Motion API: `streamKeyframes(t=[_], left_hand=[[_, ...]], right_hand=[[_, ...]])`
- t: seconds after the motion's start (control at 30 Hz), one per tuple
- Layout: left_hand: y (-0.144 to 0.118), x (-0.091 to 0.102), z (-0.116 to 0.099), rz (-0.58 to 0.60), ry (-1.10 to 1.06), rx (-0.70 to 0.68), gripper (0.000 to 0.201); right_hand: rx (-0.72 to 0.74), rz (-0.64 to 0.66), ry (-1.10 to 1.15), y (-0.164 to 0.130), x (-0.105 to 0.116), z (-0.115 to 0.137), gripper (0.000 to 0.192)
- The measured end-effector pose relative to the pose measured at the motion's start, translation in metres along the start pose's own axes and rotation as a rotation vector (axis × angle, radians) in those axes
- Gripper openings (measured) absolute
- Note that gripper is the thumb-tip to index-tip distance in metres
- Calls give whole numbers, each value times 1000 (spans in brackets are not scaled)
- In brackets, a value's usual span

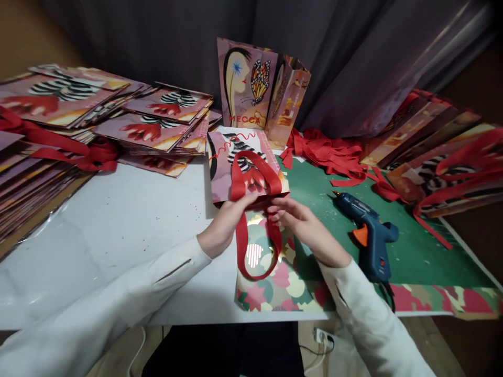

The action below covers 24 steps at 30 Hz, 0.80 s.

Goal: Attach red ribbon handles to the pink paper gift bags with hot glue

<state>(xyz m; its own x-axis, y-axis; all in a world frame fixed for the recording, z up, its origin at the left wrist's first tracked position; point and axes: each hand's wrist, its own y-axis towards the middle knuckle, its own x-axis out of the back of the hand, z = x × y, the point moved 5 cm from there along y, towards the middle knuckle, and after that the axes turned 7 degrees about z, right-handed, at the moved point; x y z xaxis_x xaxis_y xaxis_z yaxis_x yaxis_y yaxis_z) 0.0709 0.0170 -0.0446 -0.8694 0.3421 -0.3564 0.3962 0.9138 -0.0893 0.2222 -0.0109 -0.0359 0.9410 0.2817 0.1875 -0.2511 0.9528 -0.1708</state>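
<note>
A printed paper bag (223, 173) lies in front of me with its mouth toward me. One red ribbon handle (238, 173) loops over its upper face, and a second red ribbon handle (242, 251) hangs down toward me. My left hand (225, 224) is closed on the left part of the bag's mouth, its thumb on the edge and most fingers hidden. At the right part of the mouth, my right hand (301, 225) has its fingers bent around the top of the lower ribbon. Under that ribbon lies a camouflage-patterned sheet (267, 290).
A blue glue gun (373, 246) with an orange trigger rests on the green mat (424, 262) at right. Behind it is a heap of red ribbons (326, 152). Stacked flat bags (153, 128) fill the left; two bags (247, 78) stand at the back. More bags (408, 136) lean at right.
</note>
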Motion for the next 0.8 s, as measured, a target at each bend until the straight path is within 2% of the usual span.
streamKeyframes(t=[0.07,0.13,0.27,0.4,0.47,0.57,0.63,0.7,0.8], left_hand=[[5,3,1,-35,-164,-1,25],[8,6,1,-58,-216,12,21],[8,13,4,-148,-177,36,21],[6,17,5,-150,-50,19,25],[4,15,4,-64,206,15,29],[-2,3,1,121,953,-45,38],[-8,-5,1,208,1355,-105,43],[-11,-9,2,246,1556,-149,45],[-11,-7,0,257,1663,-194,46]], right_hand=[[24,-11,-123,4,-8,-5,32],[55,-35,-367,6,-10,-4,36],[-2,-89,-836,10,-6,2,36],[-100,-69,-1050,20,-5,3,33],[-109,-61,-1072,24,-5,4,30],[-109,-54,-1061,28,-3,3,30],[-95,-50,-1033,31,-2,2,31],[-69,-49,-977,33,-1,0,29],[13,-44,-823,33,0,1,18]])
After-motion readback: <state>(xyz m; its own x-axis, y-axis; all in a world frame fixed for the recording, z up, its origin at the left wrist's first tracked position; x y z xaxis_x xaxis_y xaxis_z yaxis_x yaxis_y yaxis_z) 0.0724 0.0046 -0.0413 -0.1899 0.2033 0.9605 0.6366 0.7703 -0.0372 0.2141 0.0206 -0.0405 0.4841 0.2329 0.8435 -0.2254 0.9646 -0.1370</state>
